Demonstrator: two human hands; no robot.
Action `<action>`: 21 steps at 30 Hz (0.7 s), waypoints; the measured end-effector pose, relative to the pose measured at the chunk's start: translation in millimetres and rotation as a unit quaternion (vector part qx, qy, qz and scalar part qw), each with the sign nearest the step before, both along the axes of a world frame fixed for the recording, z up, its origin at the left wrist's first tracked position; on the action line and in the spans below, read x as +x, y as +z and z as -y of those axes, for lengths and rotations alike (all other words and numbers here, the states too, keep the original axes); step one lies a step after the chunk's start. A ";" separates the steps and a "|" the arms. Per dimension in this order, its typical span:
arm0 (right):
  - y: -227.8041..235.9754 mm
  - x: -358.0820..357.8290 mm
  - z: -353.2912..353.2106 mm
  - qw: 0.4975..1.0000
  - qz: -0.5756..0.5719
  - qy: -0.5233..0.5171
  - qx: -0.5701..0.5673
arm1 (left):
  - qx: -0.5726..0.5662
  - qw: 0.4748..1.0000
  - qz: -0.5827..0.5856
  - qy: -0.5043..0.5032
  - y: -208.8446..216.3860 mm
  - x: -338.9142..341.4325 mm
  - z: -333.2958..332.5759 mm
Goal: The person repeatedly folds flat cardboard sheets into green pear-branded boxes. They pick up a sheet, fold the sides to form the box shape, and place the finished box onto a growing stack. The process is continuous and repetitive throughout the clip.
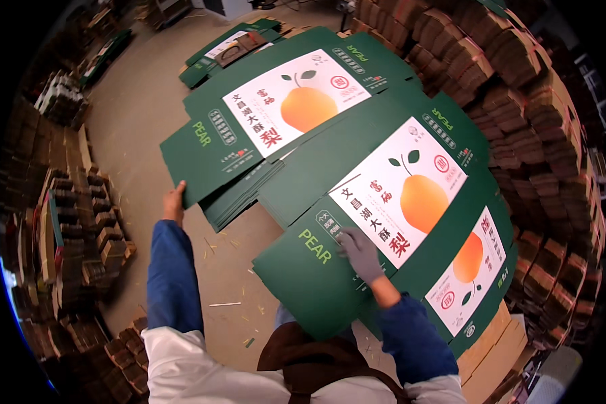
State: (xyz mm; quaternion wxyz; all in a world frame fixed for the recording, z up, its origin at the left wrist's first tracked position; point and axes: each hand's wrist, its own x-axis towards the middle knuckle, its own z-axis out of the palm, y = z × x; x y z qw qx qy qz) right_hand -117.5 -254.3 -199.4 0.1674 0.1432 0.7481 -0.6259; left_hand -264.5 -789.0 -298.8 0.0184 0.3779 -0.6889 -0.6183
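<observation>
Left fingers (182, 185) grasp carton edge (172, 160) beside floor space (131, 138); right fingers (347, 245) parted on panel (303, 286)

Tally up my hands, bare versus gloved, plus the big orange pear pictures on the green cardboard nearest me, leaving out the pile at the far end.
Bare: 1, the left hand
Gloved: 1, the right hand
Orange pear pictures: 3, the upper pear, the middle pear and the lower pear
Total: 5

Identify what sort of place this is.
Probably a box workshop or packaging warehouse: flat green printed boxes lie in front of the person, tall brown cardboard stacks fill the right, and more cardboard bundles stand at left.
</observation>
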 end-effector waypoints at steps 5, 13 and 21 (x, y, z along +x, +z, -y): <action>-20.2 -129.9 74.4 0.939 0.185 -0.120 -0.264 | 0.112 0.988 -0.097 -0.053 132.8 -35.8 -20.0; 14.1 -284.5 90.2 0.908 -0.124 -0.240 -0.320 | 0.143 0.965 -0.208 -0.075 224.8 18.3 -79.1; 121.1 -183.5 56.8 0.943 -0.234 -0.235 0.016 | 0.294 0.952 -0.062 -0.060 129.3 170.5 -126.8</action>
